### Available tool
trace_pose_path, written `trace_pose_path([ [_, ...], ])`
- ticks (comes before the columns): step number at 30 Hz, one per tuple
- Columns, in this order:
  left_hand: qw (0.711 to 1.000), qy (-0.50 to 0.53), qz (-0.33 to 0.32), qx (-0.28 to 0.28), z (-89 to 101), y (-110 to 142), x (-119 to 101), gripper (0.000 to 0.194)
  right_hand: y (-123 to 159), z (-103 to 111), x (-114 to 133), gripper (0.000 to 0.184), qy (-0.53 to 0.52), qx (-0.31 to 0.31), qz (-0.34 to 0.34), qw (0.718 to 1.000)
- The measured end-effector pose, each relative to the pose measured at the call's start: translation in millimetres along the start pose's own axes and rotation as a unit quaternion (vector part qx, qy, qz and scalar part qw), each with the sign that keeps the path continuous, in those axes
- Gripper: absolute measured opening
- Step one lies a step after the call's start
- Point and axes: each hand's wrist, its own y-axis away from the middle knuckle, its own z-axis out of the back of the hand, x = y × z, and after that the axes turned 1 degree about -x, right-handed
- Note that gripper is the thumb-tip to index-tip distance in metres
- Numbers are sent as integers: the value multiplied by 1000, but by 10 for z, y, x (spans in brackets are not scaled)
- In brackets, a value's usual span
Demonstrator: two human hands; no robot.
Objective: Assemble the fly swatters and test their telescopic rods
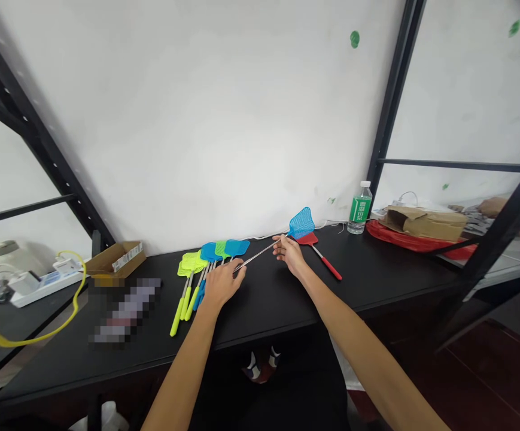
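Observation:
A fly swatter with a blue mesh head [302, 223] and a thin metal rod is held slantwise over the black table, head up to the right. My left hand [222, 282] is closed on its lower end; the handle is hidden under the palm. Near the head, my right hand [289, 255] pinches the rod between thumb and fingers. Just behind the right hand lies a red fly swatter [329, 267]. To the left of my left hand, several yellow, blue and green fly swatters [190, 263] lie side by side, partly overlapping, with some handles covered by that hand.
A water bottle [360, 208] stands against the wall at right, near a torn cardboard package [430, 223] on red plastic. Leftward are an open cardboard box [116, 263], a power strip [48, 286] and a yellow cable [78, 293]. Black metal posts flank the table [260, 311]. Another person's arm shows far right.

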Motion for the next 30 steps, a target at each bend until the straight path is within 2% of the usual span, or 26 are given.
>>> trace_pose_path([
  [5, 1000, 6, -23, 13, -29, 3, 5, 36, 9, 35, 75, 62, -12, -47, 5, 999],
  [13, 999, 25, -47, -1, -18, 23, -69, 38, 32, 22, 94, 54, -53, -9, -5, 999],
  [17, 999, 4, -30, -15, 3, 27, -147, 41, 49, 0, 121, 49, -104, 22, -3, 994],
  [22, 999, -27, -20, -33, -9, 34, -179, 41, 45, 10, 173, 42, -124, -46, 6, 991],
  [27, 998, -25, -43, -42, -41, 25, -144, 42, 40, -12, 136, 39, -165, -52, 11, 985],
  [30, 997, -40, -42, -46, -64, 16, -131, 44, 37, -31, 96, 38, -161, -76, 26, 984],
])
